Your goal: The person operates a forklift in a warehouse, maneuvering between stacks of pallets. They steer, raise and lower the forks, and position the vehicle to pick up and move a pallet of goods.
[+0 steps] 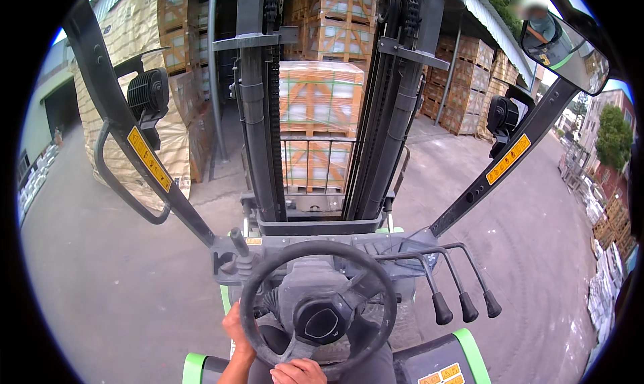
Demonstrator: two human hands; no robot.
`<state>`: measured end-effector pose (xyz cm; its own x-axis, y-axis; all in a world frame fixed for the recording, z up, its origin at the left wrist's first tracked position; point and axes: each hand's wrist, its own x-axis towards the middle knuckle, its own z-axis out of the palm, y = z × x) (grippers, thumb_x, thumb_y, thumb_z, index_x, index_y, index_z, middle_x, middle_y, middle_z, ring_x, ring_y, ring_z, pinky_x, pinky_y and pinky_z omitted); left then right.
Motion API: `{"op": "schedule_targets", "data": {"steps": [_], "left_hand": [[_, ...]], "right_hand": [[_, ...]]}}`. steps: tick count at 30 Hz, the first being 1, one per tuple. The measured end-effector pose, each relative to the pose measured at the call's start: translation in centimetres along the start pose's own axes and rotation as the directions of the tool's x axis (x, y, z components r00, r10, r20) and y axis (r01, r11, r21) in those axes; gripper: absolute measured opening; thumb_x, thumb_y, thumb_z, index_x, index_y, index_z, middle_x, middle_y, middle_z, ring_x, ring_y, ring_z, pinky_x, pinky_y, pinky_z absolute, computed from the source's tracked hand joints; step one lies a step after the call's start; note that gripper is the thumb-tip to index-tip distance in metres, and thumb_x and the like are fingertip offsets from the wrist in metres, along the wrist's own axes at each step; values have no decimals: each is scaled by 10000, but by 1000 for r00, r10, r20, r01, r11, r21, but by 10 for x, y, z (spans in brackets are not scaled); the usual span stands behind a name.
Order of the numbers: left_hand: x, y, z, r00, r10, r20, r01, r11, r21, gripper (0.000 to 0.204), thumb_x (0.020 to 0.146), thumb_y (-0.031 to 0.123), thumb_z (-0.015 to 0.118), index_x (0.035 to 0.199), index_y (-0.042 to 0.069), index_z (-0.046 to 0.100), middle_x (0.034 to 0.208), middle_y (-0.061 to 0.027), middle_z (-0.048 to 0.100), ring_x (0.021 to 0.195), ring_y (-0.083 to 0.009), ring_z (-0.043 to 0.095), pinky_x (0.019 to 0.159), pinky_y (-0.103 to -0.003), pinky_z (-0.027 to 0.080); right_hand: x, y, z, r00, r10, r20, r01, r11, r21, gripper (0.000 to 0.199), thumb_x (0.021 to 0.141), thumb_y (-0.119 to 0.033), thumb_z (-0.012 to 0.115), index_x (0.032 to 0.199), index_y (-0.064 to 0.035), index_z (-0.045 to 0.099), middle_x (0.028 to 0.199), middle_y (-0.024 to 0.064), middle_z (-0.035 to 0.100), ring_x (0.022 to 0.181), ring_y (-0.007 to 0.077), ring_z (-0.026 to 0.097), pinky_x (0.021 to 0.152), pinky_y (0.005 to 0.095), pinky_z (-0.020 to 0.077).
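Observation:
A black forklift steering wheel (318, 242) stands in front of me. At its left rim my left hand (239, 330) is closed, fingers curled behind the rim. My right hand (299, 372) lies over the bottom of the rim, its fingers bent around it and partly cut off by the lower edge. Right of the wheel, three bent levers with black knobs (468, 306) are untouched. A short lever (239, 242) rises from the dash on the left. Beyond the dark mast (253, 109), stacked wooden crates (320, 99) wrapped in film stand at the fork carriage.
More crates (463, 82) are stacked under a roof on the right, and others at the left under a beige cover (111, 95). A thin post (218, 69) stands near the left stack. Pallets (614, 223) and bundled sheets (606, 290) line the right edge. A mirror (567, 48) hangs upper right.

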<state>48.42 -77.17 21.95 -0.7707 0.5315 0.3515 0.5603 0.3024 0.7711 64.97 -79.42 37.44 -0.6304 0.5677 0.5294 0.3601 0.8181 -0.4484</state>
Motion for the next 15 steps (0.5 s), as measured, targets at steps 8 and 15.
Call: {"op": "schedule_targets", "data": {"steps": [8,15], "left_hand": [[6,-13,6,999,32,-20,-33,999,-30,139,911,61,588,779,20,603,605,-166,530,522,-386,570,456,-426,411],[5,-12,5,999,31,-7,-32,999,-25,160,935,67,567,788,10,599,604,-171,507,531,-393,553,466,-440,399]], "right_hand": [[0,-1,20,1000,4,-14,-4,1000,-4,213,775,-83,780,969,-74,691,1039,59,647,962,288,619,827,455,531],[-8,1,26,1000,13,-1,-13,1000,-5,218,778,-85,780,977,-78,692,1055,57,646,973,285,622,830,451,530]]}}
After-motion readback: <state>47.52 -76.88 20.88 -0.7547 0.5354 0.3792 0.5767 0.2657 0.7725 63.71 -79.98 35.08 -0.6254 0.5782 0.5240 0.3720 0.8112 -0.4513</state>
